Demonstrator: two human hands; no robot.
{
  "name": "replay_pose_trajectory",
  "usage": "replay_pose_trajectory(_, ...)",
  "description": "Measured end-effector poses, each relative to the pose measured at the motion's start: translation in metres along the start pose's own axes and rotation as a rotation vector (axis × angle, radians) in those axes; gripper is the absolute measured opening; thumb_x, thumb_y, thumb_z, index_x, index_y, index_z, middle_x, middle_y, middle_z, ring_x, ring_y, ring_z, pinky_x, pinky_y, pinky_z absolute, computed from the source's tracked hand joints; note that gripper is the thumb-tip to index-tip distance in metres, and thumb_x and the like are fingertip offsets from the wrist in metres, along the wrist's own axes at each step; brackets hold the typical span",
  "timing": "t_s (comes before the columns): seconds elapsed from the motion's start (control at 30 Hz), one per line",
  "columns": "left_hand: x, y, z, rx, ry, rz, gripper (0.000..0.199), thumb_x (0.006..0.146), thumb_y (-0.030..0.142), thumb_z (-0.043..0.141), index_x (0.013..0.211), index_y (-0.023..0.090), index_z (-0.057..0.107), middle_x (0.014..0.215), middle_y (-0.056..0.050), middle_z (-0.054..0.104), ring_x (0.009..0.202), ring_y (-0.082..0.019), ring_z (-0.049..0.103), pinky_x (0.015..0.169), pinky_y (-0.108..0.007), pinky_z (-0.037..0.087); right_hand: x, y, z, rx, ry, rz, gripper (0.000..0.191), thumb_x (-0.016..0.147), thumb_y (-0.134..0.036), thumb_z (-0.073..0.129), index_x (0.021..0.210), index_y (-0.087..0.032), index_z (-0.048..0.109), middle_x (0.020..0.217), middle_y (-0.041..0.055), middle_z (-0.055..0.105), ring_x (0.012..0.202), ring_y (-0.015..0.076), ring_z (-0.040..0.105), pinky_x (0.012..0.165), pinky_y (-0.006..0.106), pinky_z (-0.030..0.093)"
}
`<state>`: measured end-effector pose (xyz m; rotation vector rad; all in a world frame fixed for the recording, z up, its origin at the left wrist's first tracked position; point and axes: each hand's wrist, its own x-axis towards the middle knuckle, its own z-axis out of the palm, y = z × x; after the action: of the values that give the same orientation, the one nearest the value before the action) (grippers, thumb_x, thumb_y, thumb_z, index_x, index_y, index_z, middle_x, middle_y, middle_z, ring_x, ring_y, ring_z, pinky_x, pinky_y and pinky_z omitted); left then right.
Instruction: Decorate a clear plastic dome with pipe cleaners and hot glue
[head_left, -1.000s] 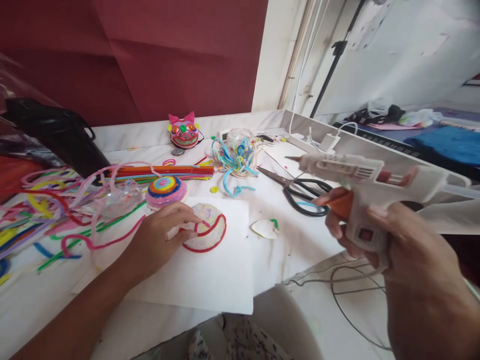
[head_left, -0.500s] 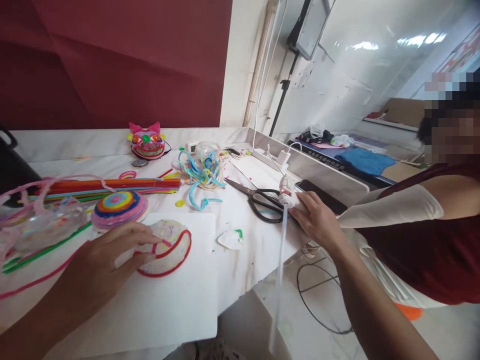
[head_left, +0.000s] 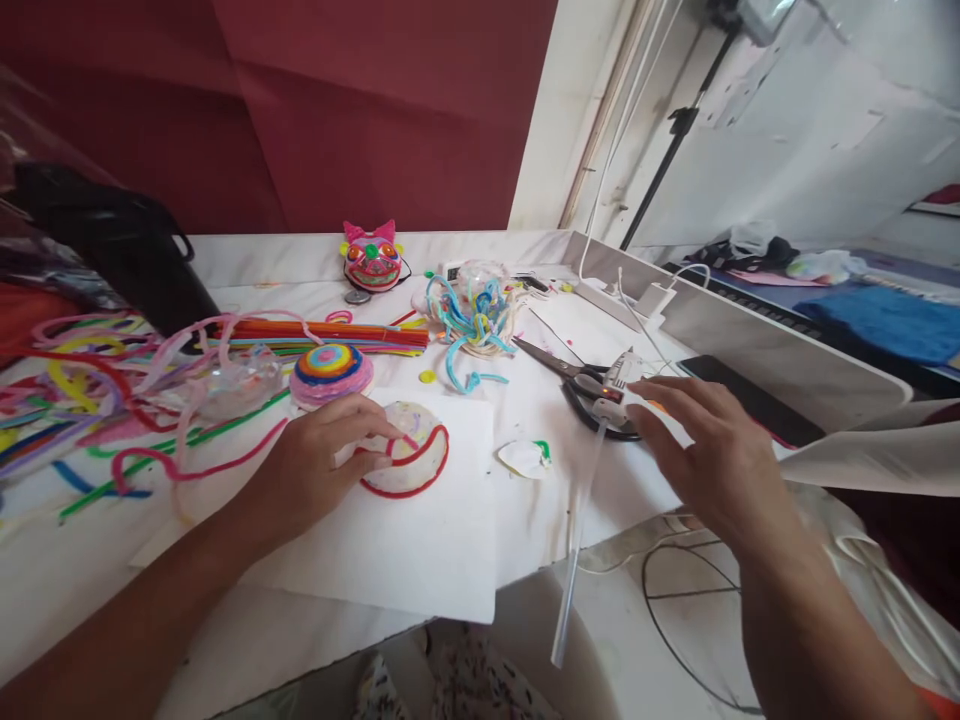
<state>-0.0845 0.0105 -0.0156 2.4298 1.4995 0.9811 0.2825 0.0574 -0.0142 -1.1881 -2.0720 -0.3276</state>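
Observation:
My left hand [head_left: 330,455] pinches the end of a pink strip at the left side of a round pale disc [head_left: 424,465]. A red fuzzy strip outlines a crescent on the disc, which lies on a white board [head_left: 420,550]. At the right, my right hand [head_left: 697,440] has its fingers apart beside a white glue gun [head_left: 619,375], with a long clear glue stick [head_left: 577,560] sticking out past the table edge. The glue gun rests on black-handled scissors [head_left: 574,385]. A small white piece with a green strip [head_left: 525,458] sits between the hands.
Behind the board are a striped dome [head_left: 330,375], bundled strips [head_left: 352,337], a tangle of blue strips [head_left: 476,320] and a pink cat mask [head_left: 373,257]. A black bottle [head_left: 127,245] and loose strips are at left. A power strip [head_left: 607,300] stands at the back right.
My right hand has let go of the glue gun, which now lies on the scissors. The view has turned left, showing more of the left side. My left hand keeps its pinch at the disc.

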Motion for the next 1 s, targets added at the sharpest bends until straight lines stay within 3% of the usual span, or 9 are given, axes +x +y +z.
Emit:
replay_pose_trajectory(0.07, 0.0, 0.0, 0.0, -0.01, 0.0, 0.009, 0.014, 0.085, 0.024, 0.054, 0.087, 0.023, 0.068, 0.092, -0.003, 0.068, 0.092, -0.02, 0.064, 0.079, -0.03, 0.05, 0.009, -0.033, -0.001, 0.274, -0.046, 0.04, 0.016, 0.092, -0.028, 0.055, 0.099, -0.021, 0.067, 0.098, 0.0082, 0.067, 0.088, 0.021, 0.063, 0.076, 0.034, 0.05)
replay_pose_trajectory(0.17, 0.001, 0.001, 0.0, -0.008, 0.0, 0.02, 0.014, 0.085, 0.024, 0.054, 0.087, 0.022, 0.068, 0.091, -0.002, 0.068, 0.091, -0.02, 0.064, 0.079, -0.03, 0.05, 0.025, -0.078, 0.009, 0.642, -0.262, 0.007, 0.011, 0.091, -0.023, 0.057, 0.093, -0.019, 0.067, 0.087, 0.0041, 0.068, 0.077, 0.0146, 0.062, 0.067, 0.026, 0.048)
replay_pose_trajectory(0.3, 0.002, 0.004, -0.001, 0.014, -0.002, 0.01, 0.015, 0.085, 0.023, 0.053, 0.085, 0.022, 0.068, 0.092, -0.002, 0.068, 0.089, -0.019, 0.064, 0.076, -0.029, 0.05, 0.043, -0.113, 0.032, 0.817, -0.452, -0.067, 0.01, 0.086, -0.012, 0.058, 0.086, -0.016, 0.067, 0.08, 0.0021, 0.067, 0.07, 0.0109, 0.058, 0.062, 0.022, 0.044)
replay_pose_trajectory(0.57, 0.001, 0.004, -0.001, 0.007, -0.002, 0.009, 0.017, 0.084, 0.02, 0.052, 0.087, 0.022, 0.068, 0.093, -0.002, 0.066, 0.087, -0.018, 0.063, 0.075, -0.028, 0.049, 0.06, -0.126, 0.065, 0.796, -0.516, -0.008, 0.011, 0.078, -0.006, 0.062, 0.081, -0.015, 0.068, 0.076, 0.0, 0.066, 0.064, 0.009, 0.053, 0.061, 0.022, 0.04)
replay_pose_trajectory(1.0, 0.0, 0.005, 0.0, -0.017, -0.015, -0.003, 0.017, 0.084, 0.02, 0.052, 0.087, 0.023, 0.069, 0.092, -0.002, 0.065, 0.085, -0.017, 0.062, 0.072, -0.028, 0.048, 0.071, -0.128, 0.076, 0.837, -0.64, 0.05, 0.011, 0.075, -0.006, 0.06, 0.077, -0.014, 0.068, 0.066, -0.0018, 0.064, 0.057, 0.0082, 0.05, 0.056, 0.021, 0.037)
